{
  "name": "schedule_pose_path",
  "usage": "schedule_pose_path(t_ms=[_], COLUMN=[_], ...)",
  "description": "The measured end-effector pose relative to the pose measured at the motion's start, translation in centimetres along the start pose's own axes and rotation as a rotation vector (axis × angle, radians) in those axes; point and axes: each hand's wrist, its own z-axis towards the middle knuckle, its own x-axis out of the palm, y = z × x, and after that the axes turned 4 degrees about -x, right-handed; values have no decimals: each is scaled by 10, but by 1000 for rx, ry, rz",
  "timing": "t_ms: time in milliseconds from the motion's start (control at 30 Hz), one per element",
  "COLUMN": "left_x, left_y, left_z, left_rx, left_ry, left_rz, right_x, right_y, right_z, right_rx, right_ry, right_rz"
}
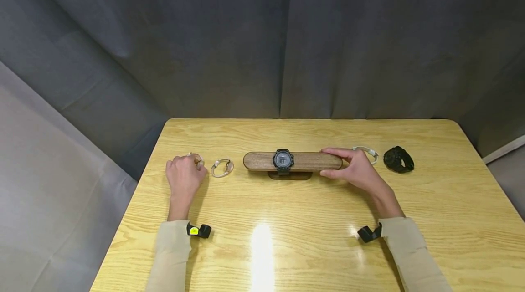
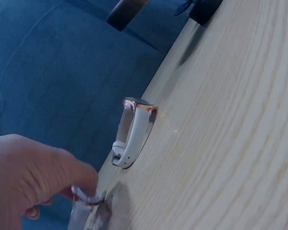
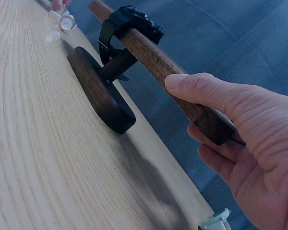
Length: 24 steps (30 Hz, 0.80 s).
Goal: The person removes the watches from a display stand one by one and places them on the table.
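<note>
A dark wooden watch stand (image 1: 313,161) carries a black digital watch (image 1: 283,160) around its bar. My right hand (image 3: 259,129) grips the right end of that bar, thumb on the near side and fingers behind. Over on the left, my left hand (image 1: 183,176) pinches a white-strapped wristwatch (image 2: 81,211) low at the tabletop, partly hidden by the fingers. Just right of that hand, another wristwatch (image 1: 223,168) with a white strap and rose-gold case (image 2: 146,105) stands on its side, its strap fastened in a loop.
Behind my right hand lies a pale-green-strapped watch (image 1: 369,153), partly covered by it. Farther right is a black watch (image 1: 398,160) on the wooden table (image 1: 311,233). A dark curtain (image 1: 229,46) hangs along the table's far edge.
</note>
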Motion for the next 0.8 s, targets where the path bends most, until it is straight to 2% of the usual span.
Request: schedule_pose_path(t_ms=[333, 600, 700, 800], left_x=[-2, -4, -6, -9], left_y=[3, 3, 2, -2], left_z=[1, 3, 2, 3], left_rx=[-31, -76, -69, -45], left_ry=[0, 68, 45, -9], left_rz=[-16, -36, -44, -78], right_x=[-1, 0, -1, -1], right_y=[1, 0, 0, 1], right_z=[-1, -1, 0, 0], right_rx=[-10, -9, -12, -15], right_ry=[2, -4, -3, 2], right_rz=[-47, -46, -36, -38])
